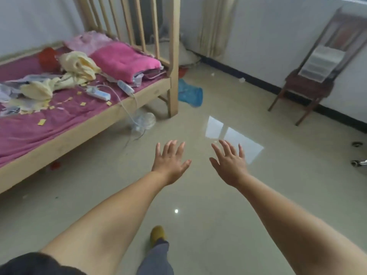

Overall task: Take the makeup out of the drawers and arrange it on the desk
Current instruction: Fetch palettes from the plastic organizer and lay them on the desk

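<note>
Head view: left hand and right hand both stretched fwd over bare floor, fingers spread, palms down, holding nothing. Side by side, apart, neither touching anything. Beyond left hand: wooden bed w/ pink bedding, power strip. Beyond right hand: dark chair by wall. No drawers, counter or makeup in frame, so which way they lie from either hand can't be told; prob. need to turn/walk first. Neither hand closer.
</note>
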Available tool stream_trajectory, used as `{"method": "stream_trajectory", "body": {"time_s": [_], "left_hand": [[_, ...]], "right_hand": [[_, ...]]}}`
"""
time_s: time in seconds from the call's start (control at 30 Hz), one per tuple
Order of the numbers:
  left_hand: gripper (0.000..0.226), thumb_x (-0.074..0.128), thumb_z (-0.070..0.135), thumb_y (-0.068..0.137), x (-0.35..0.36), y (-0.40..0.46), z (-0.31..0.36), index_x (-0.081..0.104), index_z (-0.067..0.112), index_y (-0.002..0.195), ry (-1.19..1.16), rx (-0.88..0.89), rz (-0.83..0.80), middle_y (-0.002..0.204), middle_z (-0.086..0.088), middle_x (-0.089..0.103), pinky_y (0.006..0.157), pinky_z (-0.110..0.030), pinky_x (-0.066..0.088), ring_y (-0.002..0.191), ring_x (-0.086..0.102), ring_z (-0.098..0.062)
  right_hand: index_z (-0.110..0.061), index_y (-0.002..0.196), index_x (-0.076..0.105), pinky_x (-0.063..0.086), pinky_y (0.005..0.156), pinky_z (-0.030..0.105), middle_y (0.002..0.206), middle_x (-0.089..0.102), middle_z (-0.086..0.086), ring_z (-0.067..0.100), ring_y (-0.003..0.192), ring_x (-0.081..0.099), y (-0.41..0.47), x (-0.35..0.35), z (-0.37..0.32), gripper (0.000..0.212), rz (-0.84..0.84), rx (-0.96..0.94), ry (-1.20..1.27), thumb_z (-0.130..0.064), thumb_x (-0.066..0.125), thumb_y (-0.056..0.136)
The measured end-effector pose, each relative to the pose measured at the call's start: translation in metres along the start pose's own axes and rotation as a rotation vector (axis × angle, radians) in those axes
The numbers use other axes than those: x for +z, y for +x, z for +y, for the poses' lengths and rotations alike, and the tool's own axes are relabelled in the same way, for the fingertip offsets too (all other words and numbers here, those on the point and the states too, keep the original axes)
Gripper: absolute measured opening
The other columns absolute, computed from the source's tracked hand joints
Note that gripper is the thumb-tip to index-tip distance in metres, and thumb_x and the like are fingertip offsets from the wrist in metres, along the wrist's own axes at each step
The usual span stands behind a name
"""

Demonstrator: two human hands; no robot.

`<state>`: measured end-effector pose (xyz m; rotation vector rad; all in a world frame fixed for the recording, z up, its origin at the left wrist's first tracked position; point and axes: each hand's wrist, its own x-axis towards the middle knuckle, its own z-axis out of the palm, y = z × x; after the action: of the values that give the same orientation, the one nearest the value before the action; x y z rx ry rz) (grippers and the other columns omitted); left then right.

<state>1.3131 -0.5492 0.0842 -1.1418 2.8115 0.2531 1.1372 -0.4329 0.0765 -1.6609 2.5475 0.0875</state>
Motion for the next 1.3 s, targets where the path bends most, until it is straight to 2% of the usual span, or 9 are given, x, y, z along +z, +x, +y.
{"method": "stream_trajectory", "body": {"time_s": [0.13, 0.27, 0.4, 0.63, 0.77, 1.03, 1.3], "left_hand": [[0.065, 0.023, 0.052, 0.097, -0.005, 0.090, 0.055, 0.002, 0.022, 0.151, 0.021, 0.156, -0.030, 0.157, -0.005, 0.004, 0.114, -0.050, -0.010, 0.145, -0.001, -0.021], [0.064, 0.019, 0.052, 0.098, -0.020, 0.194, 0.098, 0.000, 0.021, 0.151, 0.056, 0.301, -0.065, 0.157, -0.005, 0.002, 0.115, -0.051, -0.011, 0.145, -0.004, -0.020], [0.065, 0.015, 0.054, 0.097, -0.041, 0.300, 0.140, -0.005, 0.022, 0.151, 0.127, 0.436, -0.089, 0.158, -0.005, -0.001, 0.115, -0.052, -0.010, 0.146, -0.006, -0.021], [0.064, 0.015, 0.054, 0.097, -0.049, 0.434, 0.237, 0.001, 0.021, 0.151, 0.176, 0.631, -0.121, 0.158, -0.006, 0.003, 0.116, -0.052, -0.007, 0.146, -0.002, -0.022], [0.065, 0.016, 0.054, 0.097, -0.046, 0.516, 0.303, 0.003, 0.020, 0.151, 0.186, 0.716, -0.075, 0.157, -0.006, 0.007, 0.116, -0.052, -0.006, 0.146, 0.000, -0.021], [0.063, 0.017, 0.053, 0.098, -0.066, 0.690, 0.427, 0.004, 0.021, 0.151, 0.175, 0.653, -0.045, 0.156, -0.005, 0.008, 0.116, -0.052, -0.005, 0.145, 0.002, -0.020], [0.063, 0.018, 0.052, 0.098, -0.068, 0.847, 0.528, 0.003, 0.021, 0.151, 0.177, 0.666, -0.066, 0.156, -0.006, 0.009, 0.116, -0.051, -0.004, 0.145, 0.002, -0.021]], "right_hand": [[-0.028, 0.151, 0.008, -0.007, 0.117, 0.051, 0.159, 0.006, 0.002, 0.019, 0.147, 0.001, 0.030, 0.003, 0.075, 0.077, -0.013, 0.155, 0.017, -0.060, -0.009, 0.083], [-0.028, 0.151, 0.009, -0.006, 0.117, 0.050, 0.159, 0.007, 0.002, 0.018, 0.147, 0.002, 0.080, -0.002, 0.147, 0.057, -0.017, 0.345, 0.064, -0.050, 0.016, 0.099], [-0.027, 0.151, 0.012, -0.002, 0.117, 0.049, 0.159, 0.011, 0.002, 0.018, 0.147, 0.006, 0.133, -0.020, 0.213, 0.057, 0.020, 0.515, 0.111, -0.050, 0.012, 0.098], [-0.027, 0.150, 0.013, -0.002, 0.117, 0.047, 0.159, 0.011, 0.001, 0.017, 0.147, 0.005, 0.191, -0.026, 0.323, 0.054, 0.001, 0.705, 0.181, -0.046, 0.019, 0.100], [-0.027, 0.151, 0.011, 0.000, 0.117, 0.047, 0.159, 0.010, 0.001, 0.017, 0.146, 0.005, 0.235, -0.023, 0.406, 0.056, -0.014, 0.736, 0.143, -0.049, 0.012, 0.099], [-0.028, 0.151, 0.012, 0.000, 0.118, 0.047, 0.159, 0.009, 0.001, 0.016, 0.146, 0.006, 0.338, -0.048, 0.595, 0.054, -0.006, 0.728, 0.124, -0.046, 0.019, 0.100], [-0.028, 0.151, 0.012, -0.001, 0.118, 0.046, 0.159, 0.010, 0.001, 0.016, 0.146, 0.006, 0.452, -0.056, 0.742, 0.055, -0.027, 0.704, 0.128, -0.047, 0.019, 0.100]]}}
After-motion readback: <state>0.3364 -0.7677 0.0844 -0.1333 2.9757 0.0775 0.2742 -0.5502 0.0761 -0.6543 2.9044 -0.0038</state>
